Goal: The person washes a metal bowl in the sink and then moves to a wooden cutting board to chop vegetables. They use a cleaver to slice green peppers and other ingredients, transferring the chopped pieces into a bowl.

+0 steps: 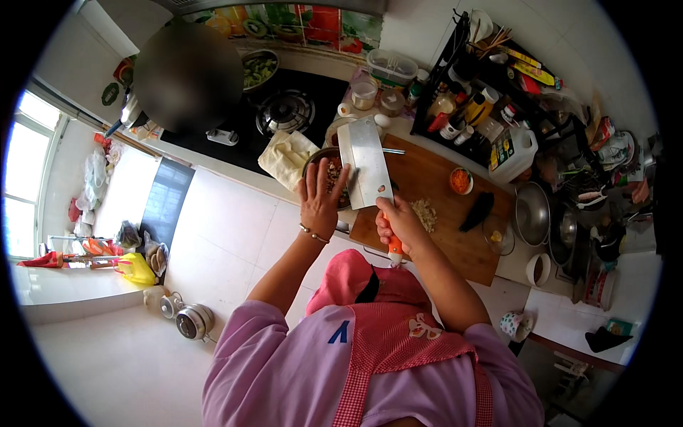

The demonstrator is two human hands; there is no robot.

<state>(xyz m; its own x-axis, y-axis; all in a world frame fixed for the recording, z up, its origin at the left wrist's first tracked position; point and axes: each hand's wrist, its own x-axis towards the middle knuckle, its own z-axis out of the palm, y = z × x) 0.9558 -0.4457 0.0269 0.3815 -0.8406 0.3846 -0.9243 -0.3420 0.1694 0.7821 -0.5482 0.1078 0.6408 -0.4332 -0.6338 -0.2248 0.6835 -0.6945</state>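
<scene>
My right hand [397,224] grips the orange handle of a metal cleaver [365,155], its broad blade raised beside a bowl [314,156] of chopped mixture. Over that bowl my left hand [319,208] is spread, its fingers apart and holding nothing. Its index fingertip is close to the blade; whether they touch I cannot tell. A small reddish bit clings to the blade near the handle. On the wooden cutting board [448,251] lie a pile of pale minced pieces [424,214] and a dark, elongated item [476,211]. Shredded orange food fills a small bowl [470,188] there.
A folded cream cloth [285,157] lies between the bowl and the gas burner [285,112]. Behind the board are eggs [382,120], lidded containers [364,93] and a black rack of bottles [427,115]. A white jug [515,155] and metal basin [532,213] stand at right.
</scene>
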